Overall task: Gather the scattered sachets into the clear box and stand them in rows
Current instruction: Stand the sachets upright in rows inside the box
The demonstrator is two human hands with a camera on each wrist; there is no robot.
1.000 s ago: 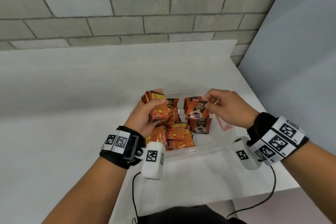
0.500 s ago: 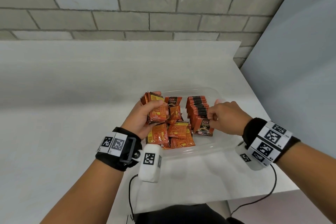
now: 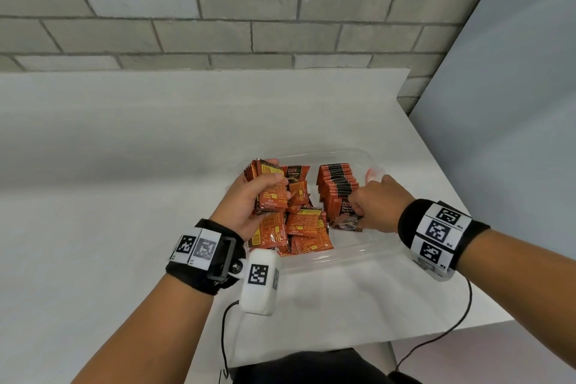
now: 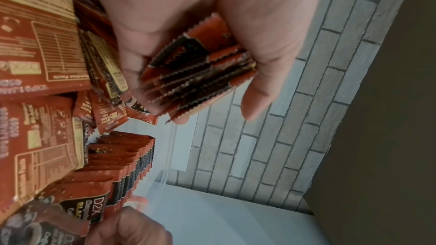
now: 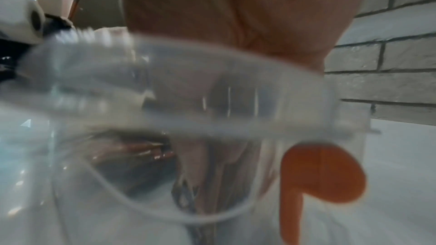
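Note:
The clear box (image 3: pixel 352 254) sits on the white table, right of centre. Its right half holds a standing row of red sachets (image 3: pixel 336 181); loose sachets (image 3: pixel 305 224) lie jumbled in its left half. My left hand (image 3: pixel 265 181) hovers over the box's left side and grips a stack of sachets (image 3: pixel 274 196), thumb on top; the left wrist view shows that stack (image 4: pixel 198 73) edge-on between the fingers. My right hand (image 3: pixel 361 209) is inside the box at the row's near end, fingers curled on the front sachet (image 3: pixel 344 210). The right wrist view is blurred by the box wall (image 5: pixel 165 84).
The white table (image 3: pixel 124 196) ends at a brick wall (image 3: pixel 280 9) behind and at a grey panel (image 3: pixel 514 103) on the right. An orange clasp (image 5: pixel 323 172) is on the box's right side. Cables (image 3: pixel 436 340) hang over the table's front edge.
My right hand brought a sachet down to the near end of the row and sank into the box with it. The left hand kept its stack almost still.

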